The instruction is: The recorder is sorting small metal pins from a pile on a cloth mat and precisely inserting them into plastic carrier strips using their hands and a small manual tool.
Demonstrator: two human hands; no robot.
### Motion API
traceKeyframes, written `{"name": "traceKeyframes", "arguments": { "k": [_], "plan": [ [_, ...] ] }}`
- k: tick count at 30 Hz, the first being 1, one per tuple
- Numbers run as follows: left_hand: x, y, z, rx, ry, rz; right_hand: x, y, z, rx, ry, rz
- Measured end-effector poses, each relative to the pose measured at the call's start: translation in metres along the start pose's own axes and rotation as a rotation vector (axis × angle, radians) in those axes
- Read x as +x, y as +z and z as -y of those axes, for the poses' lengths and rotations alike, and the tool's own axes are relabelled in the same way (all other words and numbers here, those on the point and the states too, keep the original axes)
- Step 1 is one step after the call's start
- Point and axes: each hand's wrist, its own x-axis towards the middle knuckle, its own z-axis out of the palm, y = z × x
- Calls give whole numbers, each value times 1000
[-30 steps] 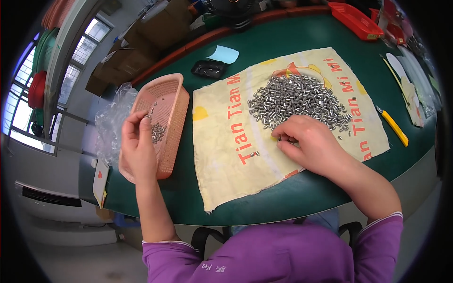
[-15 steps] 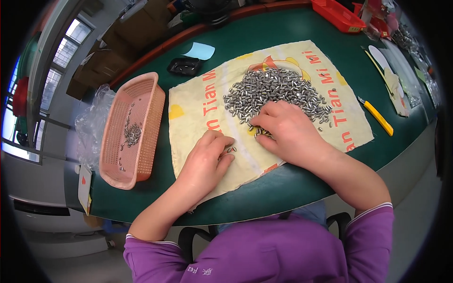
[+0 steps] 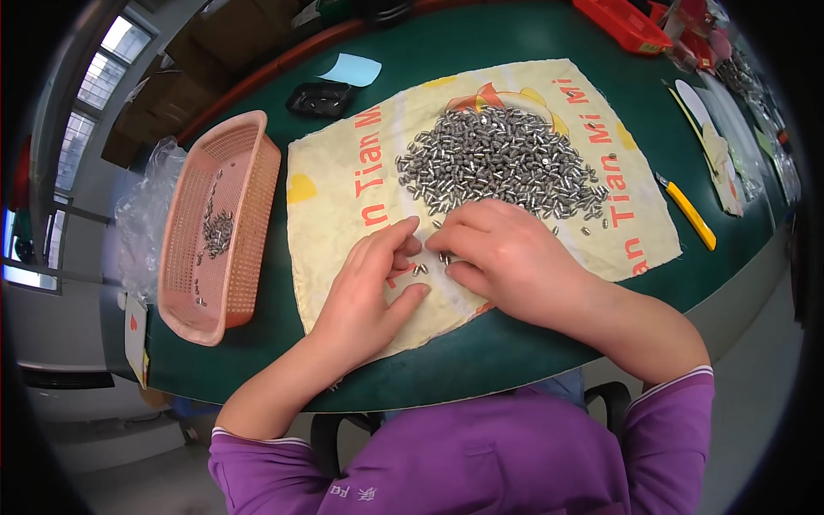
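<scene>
The left hand (image 3: 367, 287) has its thumb and fingers parted beside two loose metal pieces (image 3: 423, 269) on the yellow cloth (image 3: 322, 236); the right hand (image 3: 506, 262) curls over more, whether pinching any I cannot tell; the main pile (image 3: 498, 163) lies just beyond, and others rest in the pink basket (image 3: 247, 257)

I watch through one head-worn fisheye camera, which faces down, quite near, over the curved green tabletop (image 3: 468, 362); at the dark rim I cannot well tell.
</scene>
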Motion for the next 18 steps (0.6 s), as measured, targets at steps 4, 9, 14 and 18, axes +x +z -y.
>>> {"name": "traceKeyframes", "arguments": {
  "k": [4, 9, 14, 18],
  "plan": [
    [4, 4, -3, 31, 37, -38, 1, -3, -2, -186, 27, -62],
    [2, 3, 2, -10, 57, -23, 1, 2, -1, -136, -17, 38],
    [-6, -7, -1, -25, -6, 57, 0, 6, 5, 63, -65, 84],
    [-5, -3, 7, -6, 115, -19, 2, 0, 5, 4, -46, -33]
  ]
}}
